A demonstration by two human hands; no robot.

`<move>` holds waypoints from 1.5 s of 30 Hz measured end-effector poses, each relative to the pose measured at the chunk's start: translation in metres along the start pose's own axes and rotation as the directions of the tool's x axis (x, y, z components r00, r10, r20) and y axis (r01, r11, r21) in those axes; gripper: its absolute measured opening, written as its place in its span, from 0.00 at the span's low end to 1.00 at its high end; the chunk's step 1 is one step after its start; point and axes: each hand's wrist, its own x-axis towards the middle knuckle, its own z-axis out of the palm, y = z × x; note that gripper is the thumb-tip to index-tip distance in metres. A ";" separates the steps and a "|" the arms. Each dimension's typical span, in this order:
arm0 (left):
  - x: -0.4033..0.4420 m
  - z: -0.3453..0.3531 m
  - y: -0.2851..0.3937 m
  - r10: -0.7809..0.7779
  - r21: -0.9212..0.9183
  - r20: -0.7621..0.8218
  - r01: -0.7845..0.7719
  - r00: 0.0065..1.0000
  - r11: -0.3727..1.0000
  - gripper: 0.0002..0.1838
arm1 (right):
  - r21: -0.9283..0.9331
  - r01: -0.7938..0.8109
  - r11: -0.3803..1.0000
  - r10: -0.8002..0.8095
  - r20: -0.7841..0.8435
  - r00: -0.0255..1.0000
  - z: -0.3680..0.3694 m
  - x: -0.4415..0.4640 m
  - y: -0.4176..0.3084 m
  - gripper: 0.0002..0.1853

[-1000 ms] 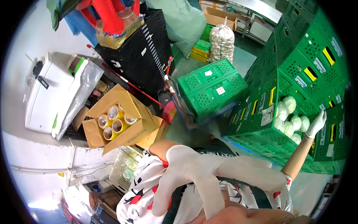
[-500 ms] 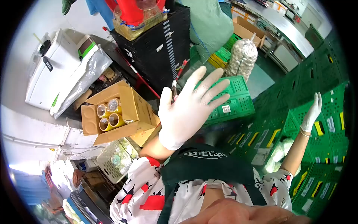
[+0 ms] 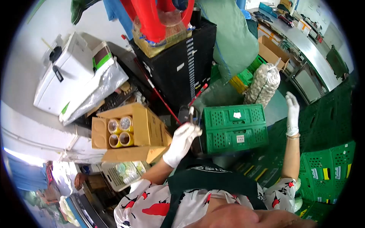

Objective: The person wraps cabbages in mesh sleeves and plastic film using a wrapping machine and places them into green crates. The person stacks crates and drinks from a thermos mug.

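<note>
Green crates (image 3: 235,129) between left hand (image 3: 181,145), angled inward, fingers bunched, and right hand (image 3: 292,114), raised, open.

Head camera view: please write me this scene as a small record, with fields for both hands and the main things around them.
left hand: white-gloved, fingers partly curled; grip not clear
right hand: white-gloved, raised, fingers extended, nothing visible held
centre: green perforated plastic crates with white labels
left side: open brown cardboard box with four rolls of tape visible
beyond crates: filled, see-through bag, whitish contents
far right: long grey metal table
</note>
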 end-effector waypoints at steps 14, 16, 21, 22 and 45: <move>0.071 -0.155 0.084 0.014 0.667 -0.229 0.146 0.973 0.730 0.26 | -0.125 -0.013 0.992 0.041 0.223 0.974 0.375 0.232 -0.032 0.36; 0.081 -0.158 0.115 0.114 0.945 -0.070 0.029 0.991 0.324 0.22 | -0.099 -0.008 0.995 0.025 0.178 0.984 0.428 0.259 -0.062 0.42; 0.105 -0.165 0.150 0.162 0.762 0.002 0.103 0.987 -0.640 0.42 | -0.077 0.139 0.987 -0.134 0.063 0.989 0.529 0.340 -0.081 0.55; 0.106 -0.170 0.148 0.166 0.751 -0.042 0.141 0.985 -0.645 0.44 | -0.104 0.166 0.981 -0.163 0.038 0.986 0.541 0.350 -0.085 0.57; 0.114 -0.142 0.134 0.054 0.870 0.215 -0.166 0.975 -0.465 0.38 | 0.185 0.257 0.949 -0.243 -0.094 0.965 0.494 0.359 -0.126 0.37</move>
